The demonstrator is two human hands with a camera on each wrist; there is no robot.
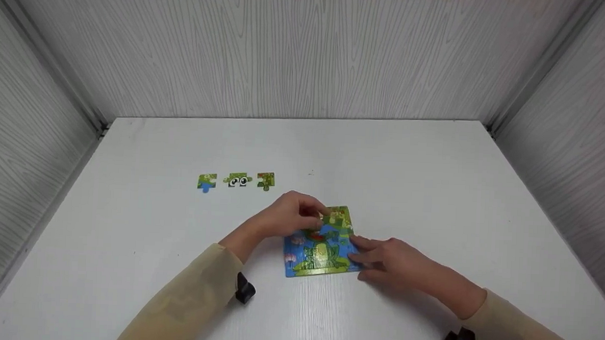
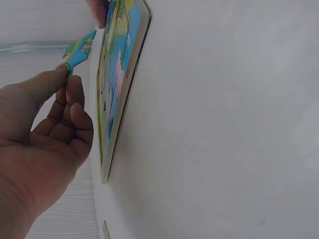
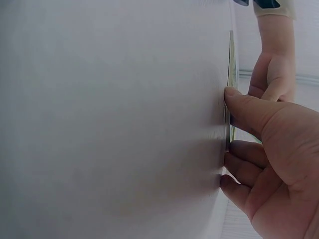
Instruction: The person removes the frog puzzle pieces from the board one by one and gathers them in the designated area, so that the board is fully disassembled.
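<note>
A square frog jigsaw puzzle (image 1: pixel 320 255) lies on the white table in its thin tray (image 2: pixel 118 127). Above its upper part, my left hand (image 1: pixel 295 215) pinches a blue and green puzzle piece (image 2: pixel 78 54) between thumb and forefinger; the left wrist view shows the piece tilted and apart from the board. At the board's right edge, my right hand (image 1: pixel 393 261) touches the side, fingers extended, with thumb and fingertips (image 3: pixel 232 92) against the rim. Part of the puzzle's upper left is hidden behind the left hand.
Three loose pieces lie in a row up and left of the board: a green and blue piece (image 1: pixel 206 181), a piece with two cartoon eyes (image 1: pixel 238 180) and a green and brown piece (image 1: pixel 266 180). Pale wood-grain walls (image 1: pixel 307 52) enclose the table's back and sides.
</note>
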